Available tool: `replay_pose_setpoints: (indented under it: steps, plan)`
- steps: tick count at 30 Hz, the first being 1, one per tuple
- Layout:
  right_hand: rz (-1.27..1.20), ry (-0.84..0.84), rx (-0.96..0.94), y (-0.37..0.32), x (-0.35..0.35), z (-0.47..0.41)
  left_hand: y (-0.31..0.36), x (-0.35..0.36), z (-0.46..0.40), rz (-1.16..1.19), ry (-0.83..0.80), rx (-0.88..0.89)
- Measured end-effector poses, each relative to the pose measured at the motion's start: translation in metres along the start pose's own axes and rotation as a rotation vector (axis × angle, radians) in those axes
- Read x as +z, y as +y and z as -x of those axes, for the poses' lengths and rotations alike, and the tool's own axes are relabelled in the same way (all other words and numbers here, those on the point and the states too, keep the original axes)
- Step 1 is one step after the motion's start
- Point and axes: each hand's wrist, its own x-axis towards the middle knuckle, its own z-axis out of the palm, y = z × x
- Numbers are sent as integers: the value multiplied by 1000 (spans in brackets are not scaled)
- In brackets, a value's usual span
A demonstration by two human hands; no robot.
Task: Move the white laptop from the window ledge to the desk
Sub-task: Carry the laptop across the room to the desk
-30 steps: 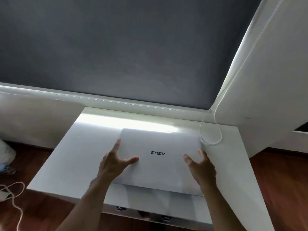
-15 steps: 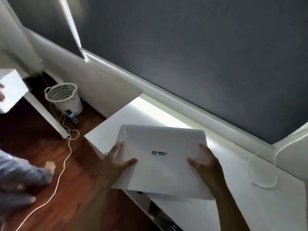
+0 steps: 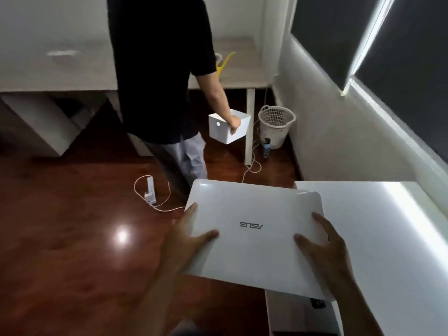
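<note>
I see the white laptop (image 3: 254,236) closed, lid up, its logo upside down to me. It hangs in the air, tilted slightly, mostly out over the dark wood floor, with its right edge overlapping the left end of the white window ledge (image 3: 378,238).

Room dim overall; daylight enters only as thin bright strips along the edges of the dark window blinds (image 3: 400,52) at right. Overexposed band of glare on the white ledge (image 3: 397,229) below them. Round specular highlight on the glossy wood floor (image 3: 121,235). Soft sheen on the laptop lid (image 3: 254,229). Desk (image 3: 55,69) at upper left smeared by motion blur. Standing person's black shirt (image 3: 157,69) lacks detail. Wide-angle bending of straight lines toward frame edges.
</note>
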Motion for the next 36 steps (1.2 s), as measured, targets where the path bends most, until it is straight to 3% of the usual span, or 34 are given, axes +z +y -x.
replay_pose_setpoints:
  steps: [12, 19, 28, 36]
  plan:
    - [121, -470, -262, -114, 222, 37, -127, -202, 63, 144, 454, -285]
    - [161, -703, -392, -159, 353, 100, -191, -299, 125, 65, 711, -452]
    - [158, -832, -429, -200, 445, 150, -235, -357, 153, 26, 873, -605]
    - [191, -858, -422, -244, 553, 147, -290, -424, 94, 75, 915, -650]
